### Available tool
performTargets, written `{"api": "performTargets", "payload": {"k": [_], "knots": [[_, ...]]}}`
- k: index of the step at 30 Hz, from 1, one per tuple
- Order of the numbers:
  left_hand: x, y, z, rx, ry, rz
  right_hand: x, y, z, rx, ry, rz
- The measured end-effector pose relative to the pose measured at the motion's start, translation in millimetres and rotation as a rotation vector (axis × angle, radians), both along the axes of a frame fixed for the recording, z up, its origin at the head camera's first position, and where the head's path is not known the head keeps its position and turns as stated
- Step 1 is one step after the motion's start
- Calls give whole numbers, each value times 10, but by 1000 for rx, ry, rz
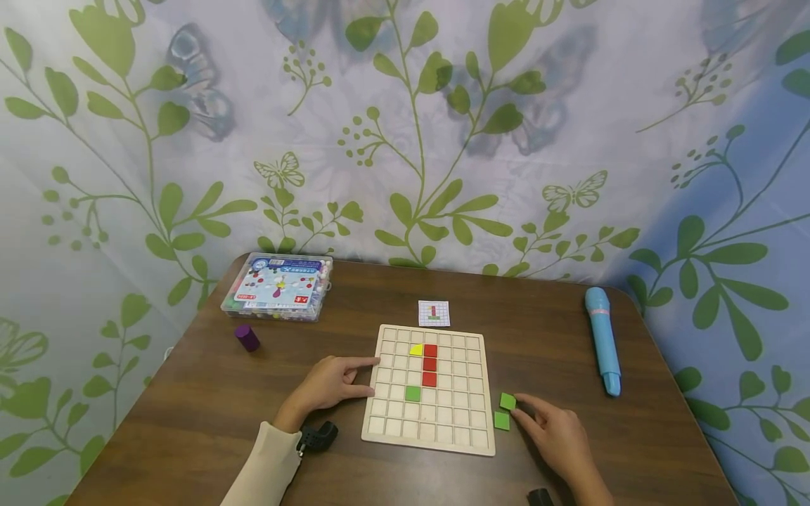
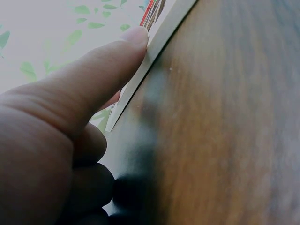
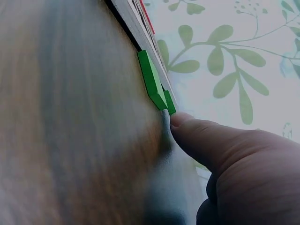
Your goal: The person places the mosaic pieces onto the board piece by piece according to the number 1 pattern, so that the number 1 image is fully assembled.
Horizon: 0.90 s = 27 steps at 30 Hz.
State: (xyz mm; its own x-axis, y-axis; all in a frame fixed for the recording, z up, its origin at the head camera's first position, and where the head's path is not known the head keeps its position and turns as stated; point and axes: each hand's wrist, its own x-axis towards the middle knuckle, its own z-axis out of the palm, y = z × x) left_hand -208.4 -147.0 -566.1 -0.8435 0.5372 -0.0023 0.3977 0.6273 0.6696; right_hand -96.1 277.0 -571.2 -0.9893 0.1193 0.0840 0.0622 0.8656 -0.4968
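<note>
A pale wooden grid board (image 1: 428, 437) lies flat on the table, holding three red square tiles (image 1: 429, 364) in a column, a yellow curved-edge tile (image 1: 416, 350) and a green square tile (image 1: 413, 393). My left hand (image 1: 328, 385) touches the board's left edge with an extended thumb and index finger; its other fingers are curled. Right of the board, my right hand (image 1: 555, 430) pinches the upper loose green tile (image 1: 508, 401) at its right side between thumb and index finger. Just below sits another green tile (image 1: 502, 421), nearer in the right wrist view.
Behind the board lies a small pattern card (image 1: 433, 313). A clear plastic case (image 1: 276, 287) of colourful pieces stands at the back left, near a purple cylinder (image 1: 247, 338). On the right is a blue microphone-shaped object (image 1: 603, 341). A patterned cloth (image 1: 405, 140) hangs behind the table.
</note>
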Motion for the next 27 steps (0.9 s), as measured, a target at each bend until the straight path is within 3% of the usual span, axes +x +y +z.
{"api": "performTargets", "payload": {"k": [14,20,27], "knots": [[-7,3,-7,-7,-5,10,-4,-26,12,-75,146,-9],[-18,-2,-20,2,-10,9,-27,-97,88,-96,138,-32],[-10,-2,-26,7,-3,9,-67,-183,129,-104,212,47]]}}
